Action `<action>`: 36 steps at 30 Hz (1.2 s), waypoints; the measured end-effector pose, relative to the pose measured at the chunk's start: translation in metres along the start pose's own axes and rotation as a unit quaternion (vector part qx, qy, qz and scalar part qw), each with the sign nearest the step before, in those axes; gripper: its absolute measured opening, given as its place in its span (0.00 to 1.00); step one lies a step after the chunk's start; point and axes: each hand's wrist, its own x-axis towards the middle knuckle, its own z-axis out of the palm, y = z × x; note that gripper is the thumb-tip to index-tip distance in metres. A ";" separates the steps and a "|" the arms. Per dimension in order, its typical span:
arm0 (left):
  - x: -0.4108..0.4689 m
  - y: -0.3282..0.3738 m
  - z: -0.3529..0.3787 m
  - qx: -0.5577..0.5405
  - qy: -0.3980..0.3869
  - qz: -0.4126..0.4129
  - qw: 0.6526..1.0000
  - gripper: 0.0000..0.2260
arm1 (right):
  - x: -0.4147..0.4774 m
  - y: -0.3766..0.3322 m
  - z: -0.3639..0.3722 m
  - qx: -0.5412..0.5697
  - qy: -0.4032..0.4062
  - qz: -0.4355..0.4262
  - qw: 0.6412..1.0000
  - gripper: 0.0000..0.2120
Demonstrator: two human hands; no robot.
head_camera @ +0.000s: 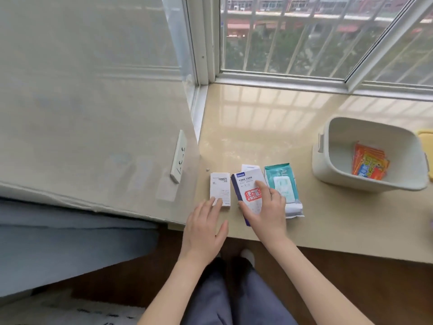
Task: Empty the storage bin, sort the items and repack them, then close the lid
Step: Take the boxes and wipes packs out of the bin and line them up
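Note:
Three items lie in a row on the beige sill (257, 127). A small white box (219, 186) is on the left, and my left hand (206, 228) touches its near end with straight fingers. Beside it lies a white-and-blue box with a red stamp (247, 184); my right hand (264, 207) rests on top of it, thumb at its left edge. A teal wet-wipe pack (281, 181) lies to the right. The cream storage bin (337, 170) stands open at the right with several orange sachets (369, 164) inside.
A yellow lid edge (425, 134) shows behind the bin at the right frame edge. A wall socket (178, 157) sits on the wall left of the sill. Window frames border the sill's far side. My legs and the dark floor are below the sill's front edge.

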 end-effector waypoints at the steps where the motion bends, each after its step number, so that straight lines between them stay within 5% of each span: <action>1: 0.002 -0.002 0.008 -0.002 0.000 -0.007 1.000 0.24 | 0.006 0.002 0.009 0.003 -0.011 0.000 1.000 0.35; 16: 0.032 -0.039 0.096 -0.009 0.082 -0.138 0.987 0.23 | 0.074 0.032 0.145 0.040 -0.123 -0.038 0.991 0.33; 36: 0.023 -0.058 0.115 -0.003 0.068 -0.187 0.980 0.22 | 0.084 0.036 0.197 -0.027 -0.137 0.000 0.990 0.36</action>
